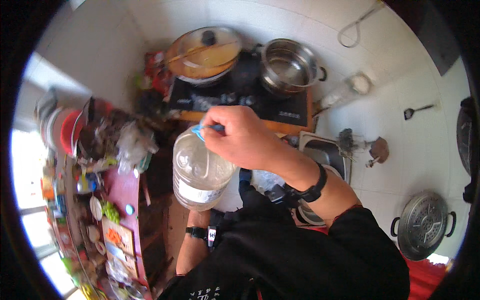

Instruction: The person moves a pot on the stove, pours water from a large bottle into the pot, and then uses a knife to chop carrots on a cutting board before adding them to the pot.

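A large clear plastic jug (198, 161) with a white label hangs before my body, a little tilted. My right hand (240, 137) grips the blue carry handle (198, 131) at its top. Below the jug, my left forearm (193, 251) reaches up with a black band at the wrist. The jug hides my left hand, so its grip on the base does not show. Just beyond stands a black double cooktop (243, 101). On it are a lidded pan (204, 56) with chopsticks across the glass lid, and an uncovered stainless steel pot (288, 67).
A steel sink (318, 144) lies at the right. A perforated steamer pan (423, 225) and a spatula (418, 110) hang on the tiled wall. Left, a red table (125, 183) carries a cutting board (127, 238) with orange pieces and a knife. Plastic bags (135, 140) crowd its far end.
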A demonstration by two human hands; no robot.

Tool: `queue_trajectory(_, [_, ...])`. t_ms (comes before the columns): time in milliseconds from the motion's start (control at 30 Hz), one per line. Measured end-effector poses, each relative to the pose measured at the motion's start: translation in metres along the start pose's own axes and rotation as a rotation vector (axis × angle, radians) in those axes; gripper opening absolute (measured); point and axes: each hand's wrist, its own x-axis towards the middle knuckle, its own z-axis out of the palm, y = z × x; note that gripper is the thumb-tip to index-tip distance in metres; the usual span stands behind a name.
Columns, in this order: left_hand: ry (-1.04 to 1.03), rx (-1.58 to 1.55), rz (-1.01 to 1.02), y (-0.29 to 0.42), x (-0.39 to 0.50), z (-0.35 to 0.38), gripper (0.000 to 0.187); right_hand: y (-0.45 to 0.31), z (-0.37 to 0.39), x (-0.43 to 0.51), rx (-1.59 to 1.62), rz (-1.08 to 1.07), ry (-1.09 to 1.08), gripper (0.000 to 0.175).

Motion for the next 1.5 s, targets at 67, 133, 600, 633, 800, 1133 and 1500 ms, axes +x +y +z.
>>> queue_trajectory(67, [0.062, 0.069, 0.022, 0.007, -0.043, -0.059, 0.056, -0.019, 0.038, -0.006, 0.027, -0.018, -0.13, 0.017])
queue_trajectory(133, [0.154, 0.195, 0.044, 0.011, -0.089, -0.121, 0.055, -0.041, 0.084, -0.012, 0.07, 0.04, -0.272, 0.018])
queue_trajectory(600, [1.258, -0.02, 0.109, 0.032, -0.518, -0.309, 0.063, -0.041, 0.427, 0.037, -0.148, 0.03, -0.605, 0.025])
queue_trajectory(633, [1.332, -0.046, 0.087, 0.016, -0.532, -0.313, 0.063, -0.039, 0.441, 0.049, -0.202, 0.04, -0.61, 0.025])
queue_trajectory(800, [1.472, -0.077, -0.031, -0.075, -0.555, -0.309, 0.054, -0.039, 0.512, 0.104, -0.053, -0.024, -0.692, 0.026])
queue_trajectory(1133, [1.479, 0.122, 0.149, -0.037, -0.499, -0.261, 0.046, -0.043, 0.606, 0.163, -0.244, -0.233, -0.665, 0.031])
queue_trajectory(1500, [1.2, 1.265, 0.368, 0.231, -0.366, -0.386, 0.042, -0.058, 0.659, 0.107, -0.656, -0.293, -0.634, 0.023])
